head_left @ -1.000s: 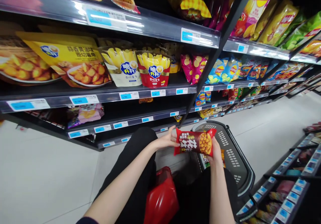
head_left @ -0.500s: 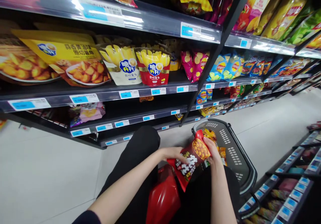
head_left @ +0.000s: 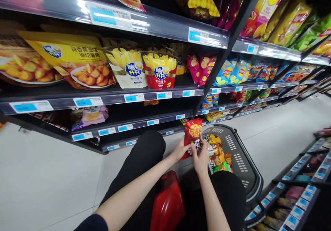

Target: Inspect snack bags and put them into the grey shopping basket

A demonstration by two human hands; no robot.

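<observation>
A red snack bag (head_left: pixel 190 126) with a picture of round peanuts and white lettering is held upright between both hands, in front of the lowest shelves. My left hand (head_left: pixel 182 150) grips its lower left side, and my right hand (head_left: pixel 201 155) grips its lower right side; both thumbs lie on its front. Just right of the hands stands a grey shopping basket (head_left: pixel 234 148). Inside the basket lie several orange, yellow and green snack packets (head_left: pixel 218 151). Below the hands, between my knees, is a glossy red object (head_left: pixel 168 203) whose kind I cannot make out.
Dark shelves (head_left: pixel 155 93) with price tags run along the left and away to the right. They carry a yellow pouch (head_left: pixel 82 60), a white pouch (head_left: pixel 127 68), a red pouch (head_left: pixel 160 70) and blue chip bags (head_left: pixel 227 72). Another shelf unit (head_left: pixel 297 203) stands at lower right.
The red bag has been turned from a tilted position to upright and moved slightly up and left. My right hand has shifted left to its lower side, uncovering more packets in the basket.
</observation>
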